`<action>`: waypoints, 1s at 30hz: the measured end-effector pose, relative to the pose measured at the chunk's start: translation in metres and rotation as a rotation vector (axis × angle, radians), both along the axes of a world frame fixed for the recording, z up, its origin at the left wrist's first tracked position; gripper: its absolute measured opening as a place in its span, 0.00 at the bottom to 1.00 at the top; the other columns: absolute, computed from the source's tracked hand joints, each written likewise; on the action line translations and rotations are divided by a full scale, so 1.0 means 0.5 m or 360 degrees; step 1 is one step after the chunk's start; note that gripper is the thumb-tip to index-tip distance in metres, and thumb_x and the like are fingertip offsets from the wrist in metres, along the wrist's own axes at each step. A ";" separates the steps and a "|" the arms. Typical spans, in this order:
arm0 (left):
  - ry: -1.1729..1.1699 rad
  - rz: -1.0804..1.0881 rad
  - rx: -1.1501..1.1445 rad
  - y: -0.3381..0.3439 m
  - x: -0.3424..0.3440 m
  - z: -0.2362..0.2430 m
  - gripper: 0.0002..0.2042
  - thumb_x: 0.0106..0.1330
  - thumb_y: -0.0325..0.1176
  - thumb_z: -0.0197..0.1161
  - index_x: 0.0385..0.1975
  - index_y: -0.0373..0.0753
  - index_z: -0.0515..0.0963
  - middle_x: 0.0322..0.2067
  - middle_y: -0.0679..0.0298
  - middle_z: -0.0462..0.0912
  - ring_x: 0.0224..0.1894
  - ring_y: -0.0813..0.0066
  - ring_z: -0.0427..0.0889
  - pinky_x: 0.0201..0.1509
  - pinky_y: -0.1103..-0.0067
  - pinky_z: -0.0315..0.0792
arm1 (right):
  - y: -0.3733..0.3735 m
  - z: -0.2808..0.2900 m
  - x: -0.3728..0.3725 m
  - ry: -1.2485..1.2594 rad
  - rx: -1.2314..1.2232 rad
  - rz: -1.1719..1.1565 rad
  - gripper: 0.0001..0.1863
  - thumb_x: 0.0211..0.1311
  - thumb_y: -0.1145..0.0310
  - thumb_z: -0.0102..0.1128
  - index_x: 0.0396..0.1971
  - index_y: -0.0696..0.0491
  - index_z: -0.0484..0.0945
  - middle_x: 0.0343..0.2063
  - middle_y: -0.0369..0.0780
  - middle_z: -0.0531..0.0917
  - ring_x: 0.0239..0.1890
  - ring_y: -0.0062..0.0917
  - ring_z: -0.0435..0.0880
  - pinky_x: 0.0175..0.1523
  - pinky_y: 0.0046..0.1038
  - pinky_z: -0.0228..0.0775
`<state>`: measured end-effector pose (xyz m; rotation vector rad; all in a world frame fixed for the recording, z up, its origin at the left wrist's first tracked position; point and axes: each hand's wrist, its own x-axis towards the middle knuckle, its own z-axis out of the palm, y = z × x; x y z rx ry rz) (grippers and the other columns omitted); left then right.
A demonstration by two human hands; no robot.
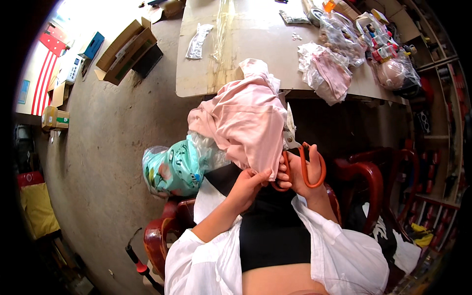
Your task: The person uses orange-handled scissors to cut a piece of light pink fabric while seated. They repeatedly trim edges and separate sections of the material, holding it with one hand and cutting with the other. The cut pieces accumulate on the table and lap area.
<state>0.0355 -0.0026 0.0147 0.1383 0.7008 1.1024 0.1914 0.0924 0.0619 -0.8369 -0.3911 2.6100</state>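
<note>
A tabletop (268, 42) fills the upper part of the view, with a wrinkled clear wrapper (198, 42) towards its left and, at its right, a pink-and-clear bundle (330, 73) beside bagged bottles (384, 51). The cloth (246, 118) is in front of the person, held above the lap; it hides part of the tabletop's near edge, and whether it rests there I cannot tell. A teal bag (174, 164) sits just left of it, partly behind it, near a chair arm (160, 233). An open carton (125, 49) stands farther off to the left. Both forearms come up from below and converge. The left hand (247, 189) pinches the cloth's near corner between thumb and fingers. The right hand (302, 172) has its fingers in the spread handles of the scissors (291, 142), blades pointing away along the cloth's right side. The cloth is soft, pale pink and loosely bunched, with a seam across it; the scissors pair grey metal blades with rounded orange-red loops; the bag is crinkled, shiny plastic.
</note>
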 end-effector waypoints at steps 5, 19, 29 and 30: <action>0.0132 0.0103 -0.0049 0.035 -0.013 0.046 0.11 0.63 0.39 0.61 0.37 0.38 0.79 0.32 0.70 0.81 0.33 0.85 0.75 0.37 0.86 0.63 | 0.000 0.005 0.004 0.0120 0.0001 0.0099 0.47 0.41 0.19 0.43 0.37 0.54 0.65 0.28 0.35 0.68 0.27 0.22 0.67 0.29 0.22 0.59; 0.0158 0.0090 -0.0071 0.021 -0.008 0.003 0.11 0.63 0.36 0.61 0.41 0.38 0.77 0.35 0.69 0.80 0.37 0.82 0.76 0.42 0.82 0.66 | -0.026 0.004 0.022 0.0125 -0.0094 0.0065 0.47 0.39 0.20 0.48 0.37 0.55 0.65 0.29 0.36 0.67 0.27 0.23 0.66 0.28 0.21 0.58; 0.0185 -0.0071 0.0047 0.025 -0.005 0.026 0.12 0.63 0.38 0.61 0.39 0.36 0.79 0.35 0.68 0.82 0.33 0.85 0.74 0.37 0.85 0.64 | -0.015 -0.002 0.006 -0.0023 0.0029 -0.0253 0.50 0.42 0.18 0.40 0.40 0.56 0.64 0.28 0.35 0.64 0.26 0.20 0.65 0.27 0.20 0.58; 0.0157 -0.0056 0.0092 0.028 -0.004 0.052 0.13 0.63 0.38 0.61 0.40 0.36 0.79 0.36 0.67 0.82 0.33 0.84 0.74 0.38 0.85 0.64 | -0.011 -0.005 -0.001 -0.0003 0.0048 -0.0281 0.50 0.43 0.18 0.39 0.41 0.56 0.64 0.28 0.35 0.64 0.26 0.20 0.65 0.27 0.20 0.58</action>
